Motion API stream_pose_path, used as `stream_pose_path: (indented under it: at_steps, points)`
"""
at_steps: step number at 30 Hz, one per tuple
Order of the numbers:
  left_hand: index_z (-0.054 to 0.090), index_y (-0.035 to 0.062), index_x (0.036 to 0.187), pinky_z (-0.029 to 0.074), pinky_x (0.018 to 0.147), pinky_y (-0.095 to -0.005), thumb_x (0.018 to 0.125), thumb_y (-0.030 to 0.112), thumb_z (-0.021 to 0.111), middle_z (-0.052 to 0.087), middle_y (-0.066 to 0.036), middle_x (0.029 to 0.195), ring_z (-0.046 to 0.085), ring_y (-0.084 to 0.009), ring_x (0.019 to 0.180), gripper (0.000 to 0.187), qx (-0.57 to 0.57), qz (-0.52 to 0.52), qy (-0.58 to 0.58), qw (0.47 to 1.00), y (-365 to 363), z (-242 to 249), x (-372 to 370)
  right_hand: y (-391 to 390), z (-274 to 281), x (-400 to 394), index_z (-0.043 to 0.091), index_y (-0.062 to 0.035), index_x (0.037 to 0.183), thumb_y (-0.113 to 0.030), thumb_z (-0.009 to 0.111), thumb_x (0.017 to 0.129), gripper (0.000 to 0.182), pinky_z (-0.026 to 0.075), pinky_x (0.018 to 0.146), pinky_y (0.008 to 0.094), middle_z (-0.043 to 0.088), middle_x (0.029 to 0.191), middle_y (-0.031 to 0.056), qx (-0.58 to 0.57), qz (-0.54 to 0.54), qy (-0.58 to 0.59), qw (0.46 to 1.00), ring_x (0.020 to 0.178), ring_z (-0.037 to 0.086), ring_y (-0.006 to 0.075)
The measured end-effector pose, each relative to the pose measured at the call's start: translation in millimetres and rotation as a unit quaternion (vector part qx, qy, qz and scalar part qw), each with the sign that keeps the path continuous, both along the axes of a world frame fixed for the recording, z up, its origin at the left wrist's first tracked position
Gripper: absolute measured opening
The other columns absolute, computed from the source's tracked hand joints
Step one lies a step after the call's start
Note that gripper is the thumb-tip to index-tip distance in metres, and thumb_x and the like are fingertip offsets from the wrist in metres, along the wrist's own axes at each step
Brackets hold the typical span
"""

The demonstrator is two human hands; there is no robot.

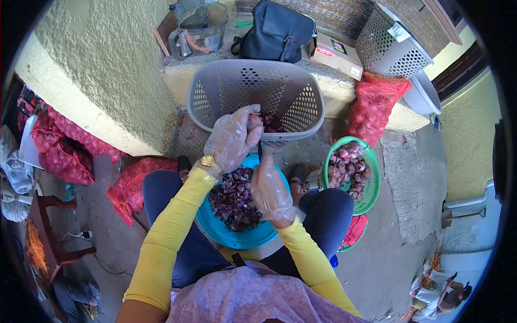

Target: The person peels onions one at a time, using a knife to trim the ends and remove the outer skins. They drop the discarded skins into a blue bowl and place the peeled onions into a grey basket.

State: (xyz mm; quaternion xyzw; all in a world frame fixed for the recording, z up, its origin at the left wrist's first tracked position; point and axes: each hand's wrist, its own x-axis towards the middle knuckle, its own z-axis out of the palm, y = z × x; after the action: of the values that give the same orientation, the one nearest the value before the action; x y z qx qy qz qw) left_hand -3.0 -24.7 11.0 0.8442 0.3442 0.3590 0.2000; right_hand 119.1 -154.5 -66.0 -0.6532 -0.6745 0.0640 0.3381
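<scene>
My left hand (230,141), in a clear plastic glove with a gold watch at the wrist, is closed around a reddish onion (254,123). Just below it, my right hand (271,189), also gloved, grips a knife (260,149) whose dark blade points up towards the onion. Both hands are above the near rim of a grey plastic laundry basket (258,78), which has some purple onions (273,124) in its bottom. Between my knees, a blue basin (237,243) holds onion peelings and trimmings (232,200).
To the right stands a green basket (375,177) of onions (349,167). Red mesh sacks (375,107) lie at the right and left (137,183). A black backpack (280,33), a carton (338,56) and a clear jug (204,32) rest on the ledge. Another person (442,296) is at lower right.
</scene>
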Motion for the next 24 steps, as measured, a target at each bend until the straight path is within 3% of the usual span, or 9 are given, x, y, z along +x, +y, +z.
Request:
stream_pose_path:
  at_steps: [3, 5, 8, 9, 10, 12, 16, 18, 24]
  points:
    - [0.054, 0.0019, 0.133, 0.053, 0.086, -0.0444, 0.099, 0.022, 0.063, 0.071, -0.012, 0.099, 0.069, -0.0348, 0.092, 0.04, -0.059, -0.007, -0.069, 0.996, 0, 2, -9, -24, 38, -1, 0.042, 0.0122, 0.142, -0.005, 0.061, 0.094, 0.054, 0.054, 0.063, 0.0469, 0.069, 0.085, 0.0285, 0.073, 0.081, -0.074, 0.991, 0.076, 0.071, 0.0404]
    - [0.054, 0.001, 0.132, 0.053, 0.086, -0.0417, 0.101, 0.023, 0.059, 0.07, -0.011, 0.096, 0.069, -0.0323, 0.091, 0.038, -0.11, -0.009, -0.13, 0.985, 5, -6, -15, -32, 60, -2, 0.052, 0.0099, 0.131, -0.011, 0.063, 0.097, 0.04, 0.054, 0.066, 0.0441, 0.069, 0.088, 0.0252, -0.176, 0.002, 0.07, 0.982, 0.078, 0.071, 0.0356]
    - [0.057, 0.0011, 0.129, 0.05, 0.076, -0.0337, 0.109, 0.034, 0.049, 0.063, -0.005, 0.088, 0.063, -0.0212, 0.083, 0.04, -0.22, -0.094, -0.226, 0.944, 15, -16, -19, -30, 64, 21, 0.058, 0.0053, 0.118, -0.013, 0.059, 0.102, 0.024, 0.054, 0.067, 0.0451, 0.069, 0.084, 0.0214, -0.09, 0.036, 0.108, 0.989, 0.077, 0.071, 0.0347]
    - [0.059, 0.0023, 0.128, 0.046, 0.072, -0.0307, 0.11, 0.041, 0.044, 0.059, -0.002, 0.086, 0.058, -0.0165, 0.08, 0.045, -0.371, -0.127, -0.303, 0.869, 11, -7, -17, -25, 62, 31, 0.06, 0.0013, 0.114, -0.014, 0.055, 0.105, 0.018, 0.054, 0.068, 0.0448, 0.067, 0.078, 0.0172, -0.097, 0.017, 0.033, 0.995, 0.073, 0.07, 0.0338]
    - [0.061, 0.0035, 0.126, 0.042, 0.067, -0.0277, 0.111, 0.048, 0.039, 0.055, 0.001, 0.084, 0.053, -0.0118, 0.077, 0.052, -0.507, -0.156, -0.37, 0.763, 9, -2, -16, -15, 84, 30, 0.061, -0.0007, 0.114, -0.011, 0.054, 0.105, 0.015, 0.052, 0.065, 0.0446, 0.065, 0.076, 0.0164, -0.188, -0.042, 0.253, 0.948, 0.07, 0.068, 0.0327]
    - [0.062, 0.0042, 0.124, 0.039, 0.065, -0.0265, 0.111, 0.052, 0.037, 0.055, 0.002, 0.084, 0.05, -0.0104, 0.075, 0.056, -0.524, -0.161, -0.371, 0.75, 9, -1, -17, 4, 108, 41, 0.062, -0.0018, 0.117, -0.011, 0.054, 0.105, 0.017, 0.05, 0.064, 0.0434, 0.065, 0.076, 0.0163, -0.006, 0.033, 0.169, 0.985, 0.069, 0.066, 0.0308]
    - [0.064, 0.0029, 0.122, 0.034, 0.064, -0.0243, 0.109, 0.058, 0.038, 0.054, 0.002, 0.084, 0.044, -0.0093, 0.072, 0.063, -0.563, -0.163, -0.429, 0.688, 8, -2, -12, 62, 113, 63, 0.061, -0.0012, 0.12, -0.01, 0.054, 0.105, 0.019, 0.05, 0.064, 0.0424, 0.065, 0.078, 0.0165, 0.022, 0.099, 0.143, 0.985, 0.069, 0.066, 0.0298]
    - [0.064, 0.0021, 0.122, 0.034, 0.064, -0.0241, 0.109, 0.059, 0.038, 0.054, 0.002, 0.084, 0.044, -0.0094, 0.072, 0.064, -0.559, -0.144, -0.439, 0.689, 8, -3, -10, 89, 103, 66, 0.061, -0.0016, 0.124, -0.014, 0.05, 0.108, 0.023, 0.049, 0.068, 0.0283, 0.059, 0.081, 0.0014, -0.05, 0.061, 0.22, 0.972, 0.073, 0.059, 0.0107]
    - [0.062, 0.0024, 0.127, 0.033, 0.063, -0.0234, 0.108, 0.062, 0.035, 0.051, 0.003, 0.083, 0.044, -0.0089, 0.072, 0.068, -0.547, -0.104, -0.444, 0.702, 17, -2, -18, 105, 70, 67, 0.049, -0.0025, 0.14, -0.013, 0.053, 0.108, 0.034, 0.053, 0.073, 0.0332, 0.059, 0.101, 0.0062, -0.178, 0.089, 0.542, 0.817, 0.089, 0.061, 0.0168]
